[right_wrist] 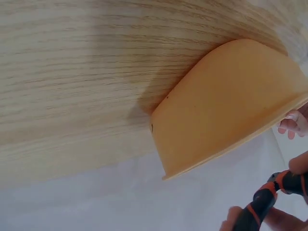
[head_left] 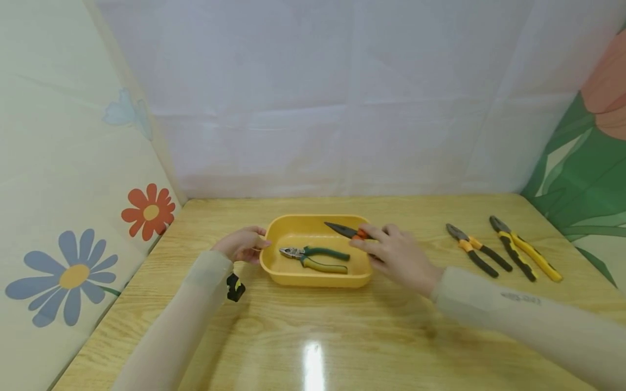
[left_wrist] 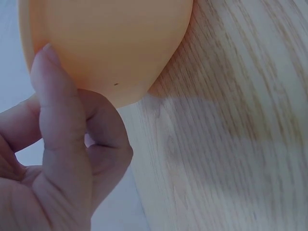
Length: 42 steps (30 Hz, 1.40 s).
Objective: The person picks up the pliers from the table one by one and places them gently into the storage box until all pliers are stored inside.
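A yellow plastic basin sits on the wooden table. My left hand pinches its left rim; in the left wrist view the thumb lies against the basin's wall. Inside, combination pliers with green and yellow handles lie flat, jaws to the left. Over the basin's right end, my right hand grips long-nose pliers, their dark tips pointing left above the inside. Their black-and-orange handles show between the fingers in the right wrist view. Whether these pliers touch the basin, I cannot tell.
Pliers with orange-and-black handles lie on the table to the right. Farther right are larger pliers with yellow-and-black handles. White cloth hangs behind the table; flowered panels stand at both sides.
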{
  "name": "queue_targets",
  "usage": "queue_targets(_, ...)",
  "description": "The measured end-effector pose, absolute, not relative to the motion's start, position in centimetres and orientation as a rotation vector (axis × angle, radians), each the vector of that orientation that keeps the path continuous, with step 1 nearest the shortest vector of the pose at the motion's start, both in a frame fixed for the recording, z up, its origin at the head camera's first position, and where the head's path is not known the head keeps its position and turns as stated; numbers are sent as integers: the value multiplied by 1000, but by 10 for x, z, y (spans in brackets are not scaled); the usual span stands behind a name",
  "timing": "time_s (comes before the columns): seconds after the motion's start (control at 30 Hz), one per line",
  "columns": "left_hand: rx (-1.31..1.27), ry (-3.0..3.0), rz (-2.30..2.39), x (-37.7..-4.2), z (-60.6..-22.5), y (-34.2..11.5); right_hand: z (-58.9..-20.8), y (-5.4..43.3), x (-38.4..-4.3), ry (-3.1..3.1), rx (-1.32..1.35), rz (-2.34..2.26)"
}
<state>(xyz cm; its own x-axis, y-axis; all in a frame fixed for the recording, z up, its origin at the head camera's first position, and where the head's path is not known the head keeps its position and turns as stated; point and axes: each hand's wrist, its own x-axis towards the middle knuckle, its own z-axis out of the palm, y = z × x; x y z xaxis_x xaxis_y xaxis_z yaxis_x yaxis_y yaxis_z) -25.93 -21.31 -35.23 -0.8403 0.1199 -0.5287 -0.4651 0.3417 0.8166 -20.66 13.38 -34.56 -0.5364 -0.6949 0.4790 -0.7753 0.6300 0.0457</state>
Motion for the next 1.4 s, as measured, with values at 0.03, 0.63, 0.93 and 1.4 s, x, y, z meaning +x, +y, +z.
queue_targets(0.03,-301,2105,1525,-260,-353,-213,-346,133,-208,-2382,1186,252)
queue_targets(0.63,-319,2111,1524,-258,-350,-212,-345,126,-248,-2065,1703,129)
queue_targets(0.93,-306,2110,1519,-258,-350,-212,-344,120,-261,-1960,1850,112)
queue_targets(1.4,-311,2118,1511,-259,-350,-213,-337,107,-262,-2102,1893,-54)
